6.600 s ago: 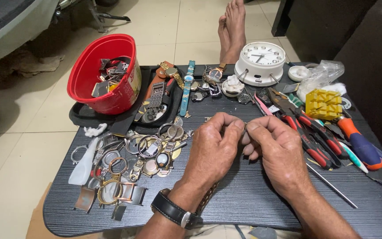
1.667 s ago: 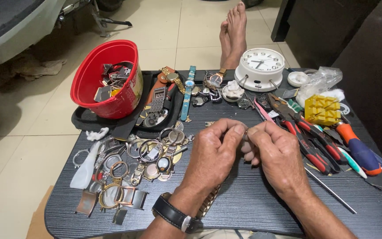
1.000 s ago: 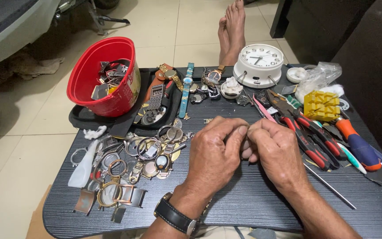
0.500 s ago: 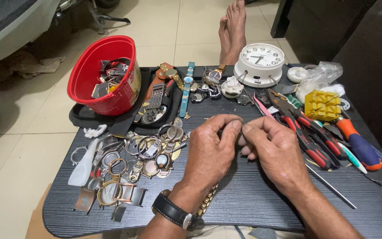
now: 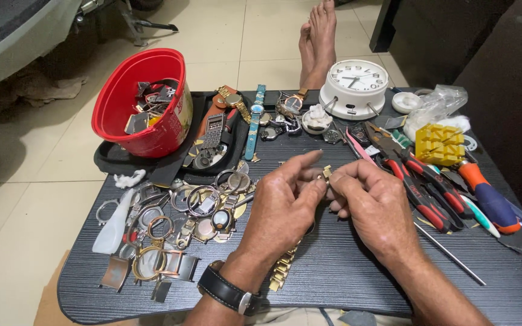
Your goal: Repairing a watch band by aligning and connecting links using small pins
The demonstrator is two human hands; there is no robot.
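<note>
**Both hands pinched on a gold watch bracelet, mid-table**

We log the scene by size. The dark wood-grain table (image 5: 345,271) fills most of the view. At its far left stands a red bucket (image 5: 129,102) tipped toward us, holding loose watch parts, set on a black tray (image 5: 116,166). At the far edge we note a white alarm clock (image 5: 355,84), with two bare feet (image 5: 316,36) on the tiled floor behind it. On the right lie red-handled pliers (image 5: 421,187), an orange and blue screwdriver (image 5: 484,196), a yellow block (image 5: 439,143) and a crumpled clear plastic bag (image 5: 436,105). On the left sits a heap of watch cases and rings (image 5: 176,223); a blue watch strap (image 5: 254,121) lies near the tray.

Left hand (image 5: 282,208): forearm enters from the lower edge, black wristwatch (image 5: 228,293) on the wrist, back of hand up. The index finger is stretched forward, while the thumb and remaining fingers curl inward and pinch the gold bracelet (image 5: 284,268).

Right hand (image 5: 376,202): forearm enters from lower right, knuckles up, fingers curled tight, with the tips meeting the left hand at the bracelet's upper end (image 5: 326,174).

The bracelet runs from that pinch point under the left palm and shows again beside the left wrist, lying on the table.
</note>
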